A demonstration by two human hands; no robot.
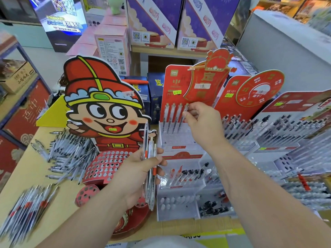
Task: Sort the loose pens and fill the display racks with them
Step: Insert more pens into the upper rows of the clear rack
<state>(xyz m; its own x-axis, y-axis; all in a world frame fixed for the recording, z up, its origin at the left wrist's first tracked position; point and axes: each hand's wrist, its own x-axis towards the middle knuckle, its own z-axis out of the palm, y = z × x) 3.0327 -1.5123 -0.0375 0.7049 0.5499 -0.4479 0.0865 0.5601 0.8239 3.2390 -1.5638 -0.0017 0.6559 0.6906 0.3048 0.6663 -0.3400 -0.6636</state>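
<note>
My left hand (141,169) grips a small bundle of clear pens (149,158) with red and white parts, held upright in front of the cartoon-figure rack (105,163). My right hand (202,122) pinches the top of a clear pen (184,114) standing as the rightmost of several pens in the back row of the red-backed clear display rack (179,140). Lower tiers of that rack hold black-capped and red-capped pens (189,174). Loose pens lie in a heap (71,154) on the table at the left and in another pile (26,210) at the near left.
More racks filled with black-capped pens (268,129) stand to the right behind red cardboard signs (259,90). A yellow box (53,113), dark blue boxes (155,92) and purple cartons (152,22) stand behind. The wooden table (23,176) edge runs along the left.
</note>
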